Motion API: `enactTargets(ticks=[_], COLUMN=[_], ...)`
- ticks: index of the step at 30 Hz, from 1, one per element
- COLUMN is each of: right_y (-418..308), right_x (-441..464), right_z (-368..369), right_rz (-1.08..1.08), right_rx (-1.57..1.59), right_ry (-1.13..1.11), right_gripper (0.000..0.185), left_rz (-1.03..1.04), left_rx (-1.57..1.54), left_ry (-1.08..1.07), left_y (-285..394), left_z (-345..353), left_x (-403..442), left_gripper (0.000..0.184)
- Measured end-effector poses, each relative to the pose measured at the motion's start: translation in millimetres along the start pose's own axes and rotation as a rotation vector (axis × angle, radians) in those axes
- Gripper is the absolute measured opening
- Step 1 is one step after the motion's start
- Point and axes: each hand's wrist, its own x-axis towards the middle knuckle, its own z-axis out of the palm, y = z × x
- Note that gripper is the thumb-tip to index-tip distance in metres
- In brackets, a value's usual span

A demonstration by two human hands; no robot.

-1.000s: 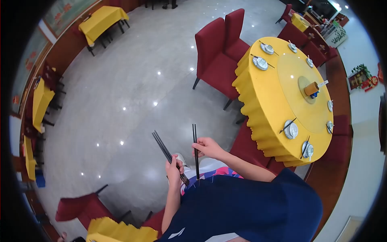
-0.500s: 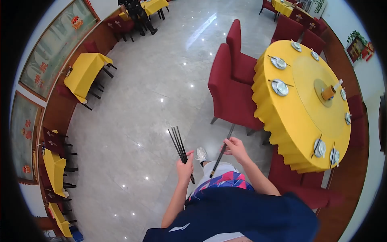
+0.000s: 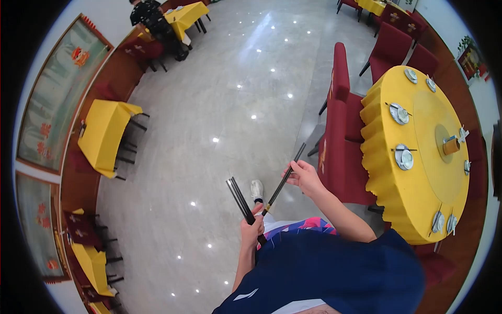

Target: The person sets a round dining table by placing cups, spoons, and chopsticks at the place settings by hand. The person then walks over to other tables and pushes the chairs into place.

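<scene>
My left hand (image 3: 252, 228) is closed around a bundle of several black chopsticks (image 3: 240, 200), their tips up and away from me. Between the thumb and fingers of my right hand (image 3: 304, 177) is a pair of dark chopsticks (image 3: 285, 178), held at a slant. Its lower, gold-banded end comes down close to my left hand's fingers; whether they touch it I cannot tell. Both hands are in front of my waist, above the floor.
On my right stands a round table (image 3: 381, 167) with a yellow cloth, place settings and a brown holder (image 3: 451, 145). Red chairs (image 3: 345, 172) line its near side. Smaller yellow-covered tables (image 3: 104, 133) run along the left wall. Another person (image 3: 157, 23) bends at a far table.
The view has shifted, and the round table and chairs now appear farther right. The left bundle is drawn tighter, and the right pair's lower end has come nearer my left hand. The other person leans over.
</scene>
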Motion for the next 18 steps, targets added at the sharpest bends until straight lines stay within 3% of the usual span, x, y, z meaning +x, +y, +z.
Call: enactTargets(ticks=[4,8,13,16,18], right_y=[-41.3,-144.3,-245.4,-273.8,-289.3], right_x=[90.5,142.1,167.5,205.0,243.8], right_z=[27.4,40.8,9.7,-18.8,-43.6], right_rz=[0.010,-0.213,-0.499,-0.575,-0.548], right_rx=[0.105,0.214,0.322,0.382,0.439], right_ry=[0.147,0.265,0.471,0.581,0.578], right_gripper=[0.020,0.019,0.019,0.020,0.023], left_rz=[-0.098,-0.256,-0.603,-0.634,-0.490], left_rx=[-0.102,0.011,0.244,0.304,0.415], left_ry=[-0.108,-0.332,-0.748,-0.810,-0.875], left_y=[75.9,157.7,201.6,219.9,230.7], left_z=[-15.2,20.4,107.5,192.7,254.5], left_x=[130.8,251.5,417.8,509.4,561.7], left_gripper=[0.035,0.031,0.015,0.014,0.014])
